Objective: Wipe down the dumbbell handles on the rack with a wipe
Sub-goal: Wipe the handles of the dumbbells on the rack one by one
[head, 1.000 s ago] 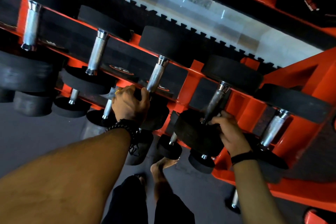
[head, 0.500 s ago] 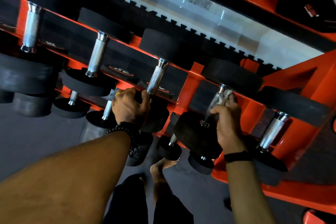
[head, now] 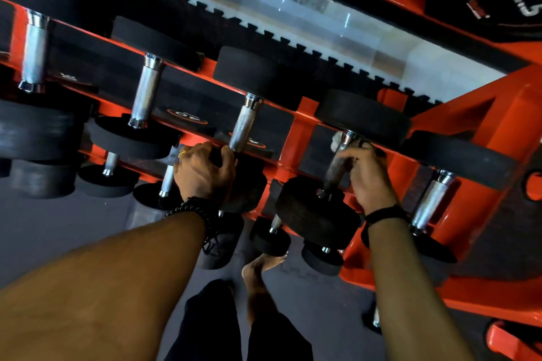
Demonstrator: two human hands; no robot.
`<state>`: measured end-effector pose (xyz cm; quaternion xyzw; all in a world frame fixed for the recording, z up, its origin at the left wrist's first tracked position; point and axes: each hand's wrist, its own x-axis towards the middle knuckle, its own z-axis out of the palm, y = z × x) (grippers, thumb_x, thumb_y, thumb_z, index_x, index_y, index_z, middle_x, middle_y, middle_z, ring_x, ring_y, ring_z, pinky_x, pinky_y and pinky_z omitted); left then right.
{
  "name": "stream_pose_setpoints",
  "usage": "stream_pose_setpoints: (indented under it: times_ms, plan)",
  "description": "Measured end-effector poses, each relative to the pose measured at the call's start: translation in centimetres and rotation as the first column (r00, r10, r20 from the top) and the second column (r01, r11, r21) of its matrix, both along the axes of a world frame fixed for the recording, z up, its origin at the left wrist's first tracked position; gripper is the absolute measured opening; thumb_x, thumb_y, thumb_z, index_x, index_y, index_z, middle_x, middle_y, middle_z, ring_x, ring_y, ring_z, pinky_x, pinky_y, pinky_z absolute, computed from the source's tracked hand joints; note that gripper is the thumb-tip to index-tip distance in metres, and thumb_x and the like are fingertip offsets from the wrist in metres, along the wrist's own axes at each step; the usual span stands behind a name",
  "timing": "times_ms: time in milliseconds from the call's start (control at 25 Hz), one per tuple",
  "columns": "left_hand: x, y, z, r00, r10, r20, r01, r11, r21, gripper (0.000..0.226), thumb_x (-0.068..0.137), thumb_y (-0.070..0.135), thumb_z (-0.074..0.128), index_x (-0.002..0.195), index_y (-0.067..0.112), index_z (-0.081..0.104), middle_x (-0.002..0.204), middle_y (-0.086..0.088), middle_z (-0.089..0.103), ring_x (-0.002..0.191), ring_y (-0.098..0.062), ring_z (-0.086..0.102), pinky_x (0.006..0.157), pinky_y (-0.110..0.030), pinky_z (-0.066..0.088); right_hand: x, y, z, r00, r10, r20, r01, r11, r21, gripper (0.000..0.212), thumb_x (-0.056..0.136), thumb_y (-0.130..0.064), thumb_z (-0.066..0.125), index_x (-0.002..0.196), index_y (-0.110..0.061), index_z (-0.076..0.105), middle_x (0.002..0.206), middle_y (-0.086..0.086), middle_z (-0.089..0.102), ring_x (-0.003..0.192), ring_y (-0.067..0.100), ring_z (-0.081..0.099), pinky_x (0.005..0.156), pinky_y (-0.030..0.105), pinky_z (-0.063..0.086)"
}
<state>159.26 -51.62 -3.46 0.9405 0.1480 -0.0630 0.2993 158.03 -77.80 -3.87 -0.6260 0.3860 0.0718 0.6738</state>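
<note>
Head view: orange rack [head: 296,138], top tier, one dumbbell handle under the wipe.

Landmark, the rack: it runs across my view from upper left down to lower right, dumbbells seated crosswise on it. Fourth dumbbell handle [head: 334,168] along the top tier: long axis slanting from its far head down toward me, its near head hanging off the rack's front rail. My right hand [head: 366,176] lies against that handle's right side, fingers curled round its upper part and grasping the wipe [head: 335,141], which shows as a pale scrap at the far collar. My left hand [head: 202,173] is clenched on the near head of the third dumbbell [head: 243,126], one bay leftward. Judgement: right hand nearer; next stroke follows the handle's slant, toward me.
</note>
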Motion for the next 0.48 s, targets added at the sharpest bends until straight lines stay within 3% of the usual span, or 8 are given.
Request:
stream_pose_setpoints:
  times_ms: [80,160,240,280,360,480]
  plan:
    - [-0.1,0.0,0.0,1.0,-0.001,-0.003,0.001,1.0,-0.008,0.029,0.083,0.039,0.052,0.064,0.019,0.044,0.077,-0.022,0.063,0.081,-0.043,0.06,0.068,-0.045,0.046,-0.2,-0.4,0.3,0.997,0.032,-0.075,-0.032,0.999,-0.004,0.045,0.069,-0.008,0.068,0.111,0.008,0.061,0.103,0.01,0.067,0.094,0.015,0.064,0.084,0.028,0.048]
    - [-0.1,0.0,0.1,1.0,0.004,-0.012,-0.004,1.0,-0.003,0.03,0.083,0.039,0.052,0.064,0.015,0.05,0.077,-0.021,0.063,0.081,-0.043,0.06,0.071,-0.046,0.047,-1.4,0.7,0.6,0.998,0.028,-0.064,-0.037,0.991,-0.131,0.032,0.075,-0.003,0.069,0.106,0.001,0.062,0.099,0.008,0.066,0.087,0.013,0.062,0.076,0.02,0.05]
    - [0.0,0.1,0.1,1.0,0.001,0.002,-0.001,1.0,0.002,0.029,0.083,0.038,0.053,0.064,0.017,0.047,0.076,-0.021,0.063,0.08,-0.042,0.06,0.071,-0.046,0.047,-1.6,1.1,0.4,0.999,0.005,-0.036,-0.011,0.986,-0.169,0.037,0.074,-0.005,0.073,0.108,-0.002,0.06,0.103,0.009,0.064,0.09,0.015,0.061,0.071,0.015,0.051]
    - [-0.1,0.0,0.1,1.0,-0.004,0.01,0.004,1.0,0.001,0.028,0.083,0.038,0.053,0.064,0.019,0.045,0.076,-0.021,0.063,0.08,-0.042,0.06,0.07,-0.046,0.047,-1.1,0.7,0.1,0.999,0.011,-0.032,-0.014,0.995,-0.098,0.042,0.072,-0.008,0.075,0.111,0.0,0.062,0.106,0.01,0.065,0.092,0.017,0.063,0.073,0.016,0.051]
    - [-0.1,0.1,0.0,1.0,-0.009,0.023,0.009,1.0,-0.002,0.027,0.083,0.037,0.053,0.064,0.021,0.043,0.075,-0.023,0.063,0.079,-0.044,0.06,0.067,-0.045,0.046,0.4,-0.4,-0.6,0.999,0.043,-0.026,-0.039,0.992,0.121,0.031,0.074,-0.008,0.076,0.103,-0.001,0.066,0.097,0.008,0.066,0.083,0.017,0.064,0.082,0.027,0.05]
    - [-0.1,0.1,-0.1,0.999,-0.018,0.028,0.019,1.0,-0.01,0.028,0.083,0.037,0.052,0.064,0.02,0.041,0.074,-0.023,0.062,0.078,-0.044,0.06,0.066,-0.044,0.046,1.9,-1.0,-1.7,0.995,0.027,-0.099,0.001,0.962,0.272,0.017,0.076,-0.009,0.078,0.085,-0.017,0.067,0.082,-0.003,0.061,0.067,0.011,0.058,0.076,0.035,0.052]
